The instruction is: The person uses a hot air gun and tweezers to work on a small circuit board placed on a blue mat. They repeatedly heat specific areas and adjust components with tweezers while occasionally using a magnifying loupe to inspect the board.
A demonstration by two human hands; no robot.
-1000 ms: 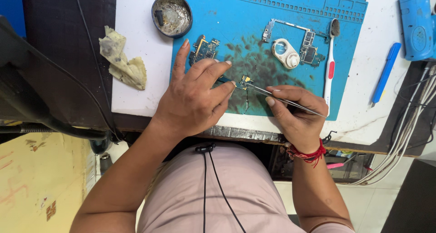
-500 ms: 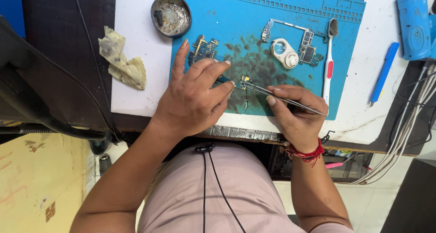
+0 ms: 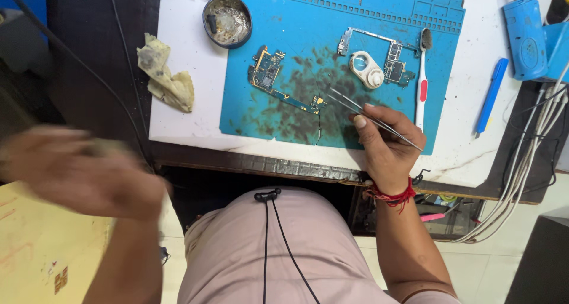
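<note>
The blue silicone work mat [image 3: 296, 73] carries dark blotches, beside a white-and-red toothbrush [image 3: 422, 85] and a yellowed crumpled cloth [image 3: 166, 76].

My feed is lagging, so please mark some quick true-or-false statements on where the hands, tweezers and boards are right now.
1. The right hand holds the tweezers. True.
2. The left hand presses on the blue mat. False: it is off the table, blurred, at the left.
3. The long circuit board lies on the mat. True.
4. The toothbrush lies left of the round tin. False: it lies far to its right.
</note>
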